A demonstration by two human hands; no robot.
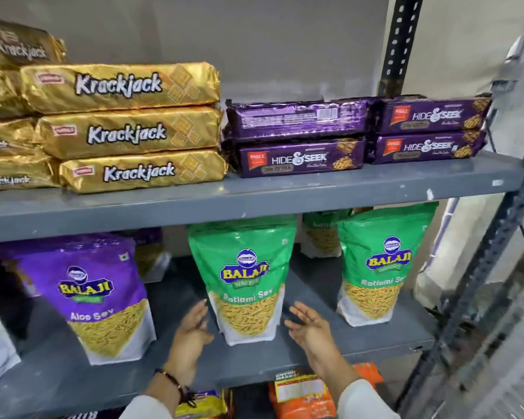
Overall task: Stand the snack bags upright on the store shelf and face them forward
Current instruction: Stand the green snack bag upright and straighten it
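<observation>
A green Ratlami Sev bag [245, 279] stands upright, front forward, in the middle of the grey middle shelf [254, 367]. My left hand [192, 331] is open just left of its base, and my right hand [307, 326] is open just right of it; neither touches the bag. A second green Ratlami Sev bag [378, 264] stands upright at the right. A purple Aloo Sev bag [94, 294] stands upright at the left. More bags stand behind them, partly hidden.
The upper shelf [254, 198] carries stacked gold Krackjack packs [127, 128] and purple Hide & Seek packs [354, 134]. Orange and yellow packets [300, 394] show on the shelf below. A slotted metal upright [481, 282] frames the right side.
</observation>
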